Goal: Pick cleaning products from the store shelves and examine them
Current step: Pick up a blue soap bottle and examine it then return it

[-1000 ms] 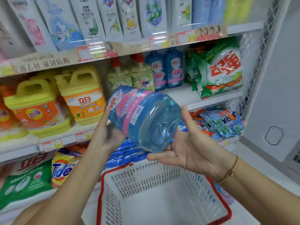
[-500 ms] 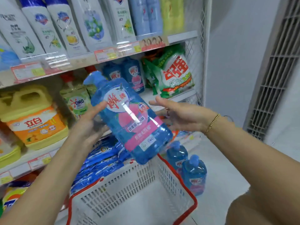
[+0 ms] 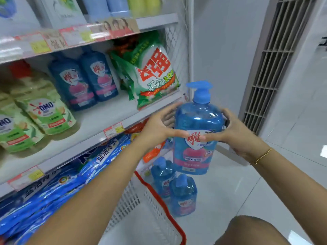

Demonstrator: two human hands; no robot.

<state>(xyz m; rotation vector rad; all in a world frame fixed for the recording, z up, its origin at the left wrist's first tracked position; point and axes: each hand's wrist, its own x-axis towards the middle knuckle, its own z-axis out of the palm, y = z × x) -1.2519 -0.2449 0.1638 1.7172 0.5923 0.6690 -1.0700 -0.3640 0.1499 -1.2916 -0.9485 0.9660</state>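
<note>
A big clear-blue pump bottle (image 3: 195,121) with a pink and white label stands upright in the air, past the right end of the shelves. My left hand (image 3: 157,127) grips its left side, thumb across the label. On the other side my right hand (image 3: 235,133) grips it, its thumb meeting the left one on the label. The blue pump head points up.
Two more blue pump bottles (image 3: 174,188) stand on the floor below. A white basket with a red rim (image 3: 159,200) is under my arms. The shelf (image 3: 99,124) holds dark blue bottles (image 3: 83,80), a green detergent bag (image 3: 154,73) and OMO pouches (image 3: 46,112). A vent grille (image 3: 270,64) is at right.
The bottle went from lying tilted over the basket to upright, and moved right past the shelf end. My right hand, open beside it before, now grips it.
</note>
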